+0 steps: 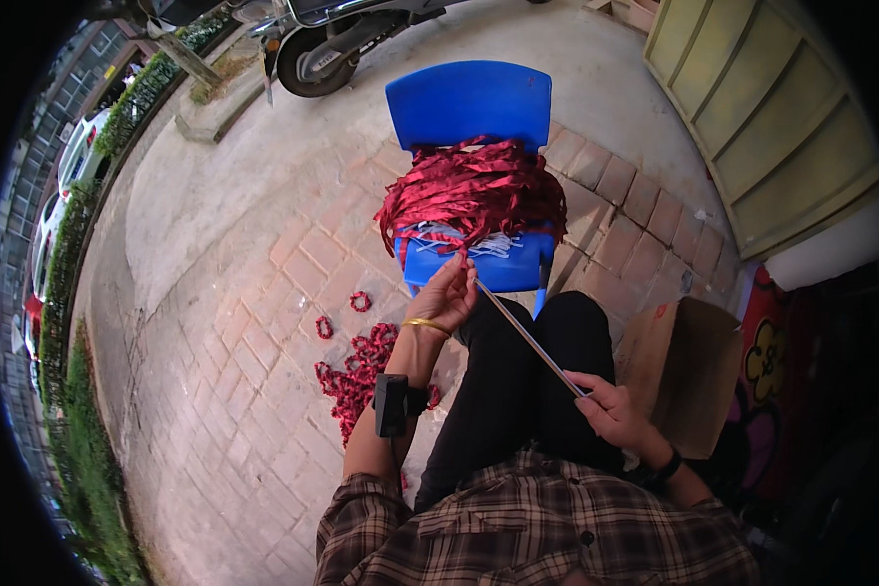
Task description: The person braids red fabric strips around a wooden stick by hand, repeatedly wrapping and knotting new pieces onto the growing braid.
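Note:
A blue plastic chair (469,102) stands before my knees, with a thick bundle of dark red fabric strips (476,183) draped over it. White elastic strips (494,243) lie on its seat under the bundle. My left hand (450,293), with a gold bangle on the wrist, pinches the end of a red strip at the seat's front edge. One end of a thin metallic rod (524,332) is at these fingertips, and my right hand (606,406) grips its other end above my thigh. Whether the strip is around the rod's tip is too small to tell.
Many red scrunchie-like rings (366,366) lie piled on the brick paving, partly behind my left forearm. An open cardboard box (677,373) stands at my right, near a ribbed metal panel (769,117). Beyond the chair, a parked scooter (322,62) stands at the top left.

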Action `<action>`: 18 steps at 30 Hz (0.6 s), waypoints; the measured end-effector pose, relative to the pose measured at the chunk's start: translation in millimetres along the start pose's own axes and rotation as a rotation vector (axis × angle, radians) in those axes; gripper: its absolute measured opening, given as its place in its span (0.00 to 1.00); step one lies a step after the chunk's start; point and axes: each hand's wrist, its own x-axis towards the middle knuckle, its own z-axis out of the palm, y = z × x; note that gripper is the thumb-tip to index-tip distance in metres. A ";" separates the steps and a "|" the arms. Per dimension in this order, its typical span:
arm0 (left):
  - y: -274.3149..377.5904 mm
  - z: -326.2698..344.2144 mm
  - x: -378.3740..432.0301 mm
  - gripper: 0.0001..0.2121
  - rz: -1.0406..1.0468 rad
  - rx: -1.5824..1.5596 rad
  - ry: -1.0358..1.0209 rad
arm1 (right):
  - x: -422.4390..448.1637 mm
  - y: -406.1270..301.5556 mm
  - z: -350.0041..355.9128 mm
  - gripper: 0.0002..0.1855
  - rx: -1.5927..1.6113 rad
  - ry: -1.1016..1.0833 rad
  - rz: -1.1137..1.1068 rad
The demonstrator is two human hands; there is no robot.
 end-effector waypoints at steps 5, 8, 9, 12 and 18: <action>-8.4 25.0 -11.5 0.08 0.031 0.064 0.051 | -4.8 -4.8 3.3 0.21 -0.128 0.089 -0.097; -17.5 29.2 -13.7 0.08 0.035 0.091 0.000 | -5.8 -4.1 5.1 0.21 -0.150 0.137 -0.097; -20.1 28.6 -13.7 0.08 0.065 0.087 -0.081 | -5.9 -3.3 5.0 0.21 -0.171 0.153 -0.120; -24.0 21.5 -10.2 0.08 0.064 0.184 -0.117 | -7.7 -0.6 4.0 0.21 -0.204 0.186 -0.129; -34.0 6.4 1.0 0.06 0.187 0.451 -0.130 | -12.8 -5.2 6.5 0.21 -0.194 0.190 -0.086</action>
